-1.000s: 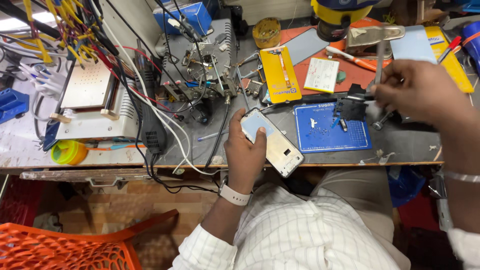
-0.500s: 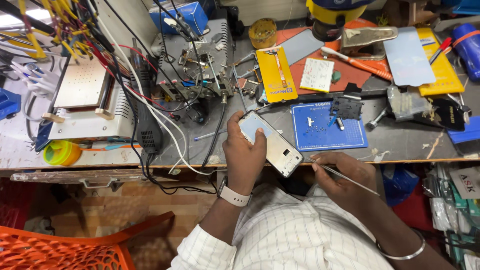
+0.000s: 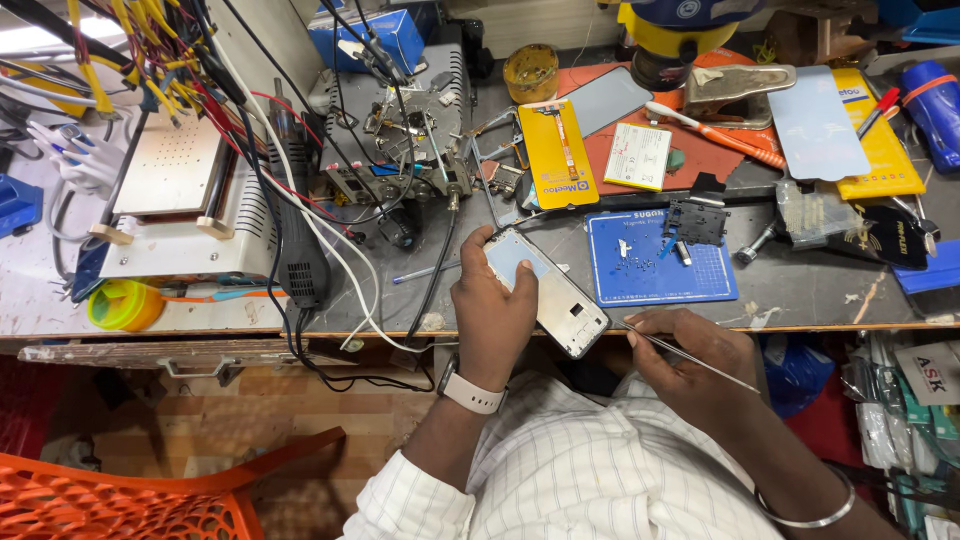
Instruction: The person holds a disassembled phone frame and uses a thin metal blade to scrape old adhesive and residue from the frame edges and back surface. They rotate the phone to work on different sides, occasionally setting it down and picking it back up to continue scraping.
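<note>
My left hand grips an opened phone frame, silver with a pale inner side, held tilted over the bench's front edge. A white watch sits on that wrist. My right hand holds thin metal tweezers, their tip at the phone's lower right corner. Just beyond the phone lies a blue work mat with tiny screws and a small black part on it.
A grey bench carries a yellow card with a flex cable, a white battery, an orange-handled tool, a hot-air handle, a white heating plate, tangled wires and a yellow tape roll. An orange chair stands lower left.
My right hand came back from the blue mat at the far right to the phone's lower corner, now holding tweezers. The left hand kept the phone in place.
</note>
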A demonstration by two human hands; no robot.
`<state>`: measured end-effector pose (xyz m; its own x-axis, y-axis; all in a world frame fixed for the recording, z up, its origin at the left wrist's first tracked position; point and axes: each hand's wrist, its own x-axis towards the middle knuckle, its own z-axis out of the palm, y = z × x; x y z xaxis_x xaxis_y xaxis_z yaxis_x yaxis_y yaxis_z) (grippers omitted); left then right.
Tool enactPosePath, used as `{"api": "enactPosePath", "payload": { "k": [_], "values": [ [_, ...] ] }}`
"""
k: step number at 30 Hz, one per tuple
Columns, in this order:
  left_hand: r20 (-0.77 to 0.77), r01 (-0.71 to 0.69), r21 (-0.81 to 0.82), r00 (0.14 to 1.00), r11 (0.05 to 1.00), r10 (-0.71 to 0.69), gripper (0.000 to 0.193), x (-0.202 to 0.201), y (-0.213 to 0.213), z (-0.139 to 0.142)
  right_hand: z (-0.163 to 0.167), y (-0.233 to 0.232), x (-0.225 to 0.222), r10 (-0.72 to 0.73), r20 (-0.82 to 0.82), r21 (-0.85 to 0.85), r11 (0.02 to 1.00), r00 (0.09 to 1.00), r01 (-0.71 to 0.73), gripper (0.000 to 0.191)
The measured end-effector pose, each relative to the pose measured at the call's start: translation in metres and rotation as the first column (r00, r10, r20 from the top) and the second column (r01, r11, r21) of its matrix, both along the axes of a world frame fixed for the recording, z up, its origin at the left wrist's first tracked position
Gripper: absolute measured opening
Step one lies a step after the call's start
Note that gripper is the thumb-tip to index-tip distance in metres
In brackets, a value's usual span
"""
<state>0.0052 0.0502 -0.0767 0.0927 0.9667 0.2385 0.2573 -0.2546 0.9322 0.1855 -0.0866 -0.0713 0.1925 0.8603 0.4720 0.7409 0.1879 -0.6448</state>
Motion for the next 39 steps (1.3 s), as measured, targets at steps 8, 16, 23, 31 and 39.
{"api": "enactPosePath", "payload": {
  "k": [8,16,23,31,39],
  "values": [
    [-0.028,0.035,-0.054,0.999,0.998,-0.037,0.053,-0.001,0.003,0.002,0.005,0.002,-0.001,0.034,-0.005,0.009,0.999,0.999,-0.034,0.012],
    [-0.091,0.040,-0.015,0.995,0.999,-0.041,0.052,-0.002,0.010,-0.003,0.005,0.011,0.003,0.055,-0.022,-0.060,0.997,0.998,-0.056,0.012],
    [-0.098,0.021,-0.016,0.995,1.000,-0.023,0.051,-0.001,0.010,-0.004,0.000,0.030,-0.006,0.060,0.067,0.002,0.998,0.996,-0.060,0.009],
    [-0.139,0.007,-0.070,0.990,0.997,-0.017,0.052,-0.001,0.009,-0.004,0.009,0.022,-0.005,0.033,-0.004,-0.074,0.997,0.999,-0.034,0.012],
    [-0.089,0.018,0.034,0.996,0.999,-0.015,0.050,0.002,0.010,-0.004,0.017,0.045,-0.014,0.038,-0.047,-0.120,0.992,0.998,-0.044,0.010]
  ]
}}
